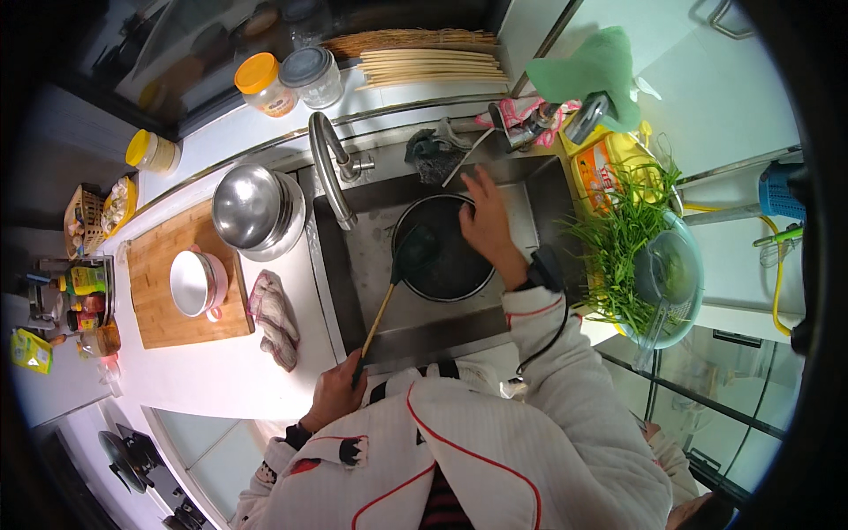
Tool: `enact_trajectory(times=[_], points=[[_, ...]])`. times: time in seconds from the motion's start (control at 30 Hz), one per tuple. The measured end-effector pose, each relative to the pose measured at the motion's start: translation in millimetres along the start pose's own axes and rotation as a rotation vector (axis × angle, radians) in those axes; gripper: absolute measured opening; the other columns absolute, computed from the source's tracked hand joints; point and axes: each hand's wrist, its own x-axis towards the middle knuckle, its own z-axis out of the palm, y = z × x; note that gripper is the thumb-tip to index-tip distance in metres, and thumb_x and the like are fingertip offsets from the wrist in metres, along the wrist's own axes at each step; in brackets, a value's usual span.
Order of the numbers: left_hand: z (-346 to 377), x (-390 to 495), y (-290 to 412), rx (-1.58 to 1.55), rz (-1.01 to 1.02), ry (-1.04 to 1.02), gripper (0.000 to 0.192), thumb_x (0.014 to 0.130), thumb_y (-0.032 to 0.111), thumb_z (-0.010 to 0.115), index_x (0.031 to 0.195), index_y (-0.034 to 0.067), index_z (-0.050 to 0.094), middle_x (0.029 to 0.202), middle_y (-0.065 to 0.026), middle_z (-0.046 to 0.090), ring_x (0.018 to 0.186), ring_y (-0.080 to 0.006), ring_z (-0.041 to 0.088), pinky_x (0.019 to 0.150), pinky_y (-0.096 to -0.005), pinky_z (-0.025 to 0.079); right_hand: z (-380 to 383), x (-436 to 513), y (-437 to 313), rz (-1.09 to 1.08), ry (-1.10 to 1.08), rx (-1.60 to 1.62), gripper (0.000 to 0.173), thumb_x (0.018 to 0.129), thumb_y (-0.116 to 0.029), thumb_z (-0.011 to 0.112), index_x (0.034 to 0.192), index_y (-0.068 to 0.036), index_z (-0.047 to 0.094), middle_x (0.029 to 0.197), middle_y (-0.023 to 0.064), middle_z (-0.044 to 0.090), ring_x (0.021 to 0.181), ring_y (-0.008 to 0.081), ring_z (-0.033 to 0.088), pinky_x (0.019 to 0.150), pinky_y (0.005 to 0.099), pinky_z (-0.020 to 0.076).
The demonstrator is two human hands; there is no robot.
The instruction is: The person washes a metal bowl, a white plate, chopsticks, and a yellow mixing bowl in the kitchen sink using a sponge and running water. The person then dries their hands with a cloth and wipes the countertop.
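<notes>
My left hand [334,392] grips the dark end of a long-handled ladle [381,317] at the sink's front edge. The ladle's dark green head lies inside a round black pan [456,275], which sits in the steel sink [363,268]. Over the pan's far right rim is my right hand [489,228], fingers apart and holding nothing; whether it touches the rim I cannot tell. Just beyond its fingertips, a dark scrubbing cloth [434,156] and a thin pale stick [469,158] lie on the sink's back ledge. The curved steel faucet [328,169] stands behind the sink's left part.
Left of the sink are stacked steel bowls [246,207], a crumpled cloth [275,321] and a wooden cutting board [156,281] bearing white bowls [193,283]. A colander [692,291], green stalks [613,265] and a yellow jug [633,162] crowd the right. Another person's hand [652,430] shows lower right.
</notes>
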Motion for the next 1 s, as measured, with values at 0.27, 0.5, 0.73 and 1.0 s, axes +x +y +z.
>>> enact_trajectory(times=[0.27, 0.5, 0.73, 1.0], points=[[3.7, -31.4, 12.3, 0.59, 0.18, 0.056, 0.053, 0.08, 0.007, 0.058, 0.131, 0.003, 0.049, 0.074, -0.006, 0.054, 0.06, -0.0208, 0.06, 0.052, -0.0351, 0.048, -17.3, -117.6, -79.6, 0.012, 0.152, 0.246, 0.06, 0.08, -0.013, 0.07, 0.133, -0.002, 0.045, 0.139, 0.0238, 0.04, 0.125, 0.0398, 0.043, 0.104, 0.0459, 0.0347], [11.8, -51.8, 39.9, 0.693, 0.323, 0.065, 0.056, 0.08, 0.011, 0.057, 0.134, 0.006, 0.047, 0.081, -0.0026, 0.054, 0.068, -0.017, 0.06, 0.058, -0.0318, 0.049, -55.5, -149.1, -139.1, -0.537, -0.452, 0.006, 0.063, 0.072, -0.021, 0.076, 0.127, -0.003, 0.052, 0.127, 0.0141, 0.053, 0.119, 0.0311, 0.05, 0.099, 0.0448, 0.0382], [47.1, -84.7, 58.7, 0.513, 0.167, 0.168, 0.026, 0.083, 0.026, 0.063, 0.102, 0.008, 0.057, 0.071, -0.0019, 0.058, 0.058, -0.0193, 0.061, 0.052, -0.0316, 0.048, -32.0, -176.6, -140.5, -0.762, -0.523, 0.05, 0.033, 0.07, -0.037, 0.075, 0.07, -0.012, 0.054, 0.067, 0.0032, 0.053, 0.064, 0.0219, 0.057, 0.054, 0.0357, 0.0413], [73.4, -168.6, 55.1, 0.109, -0.184, 0.249, 0.034, 0.083, 0.035, 0.069, 0.074, 0.007, 0.054, 0.06, -0.0085, 0.058, 0.053, -0.0275, 0.059, 0.047, -0.0359, 0.045, -42.6, -176.5, -127.8, -0.862, -0.751, -0.028, 0.051, 0.074, -0.058, 0.064, 0.055, -0.012, 0.053, 0.057, 0.0033, 0.052, 0.055, 0.0253, 0.057, 0.047, 0.0385, 0.04]])
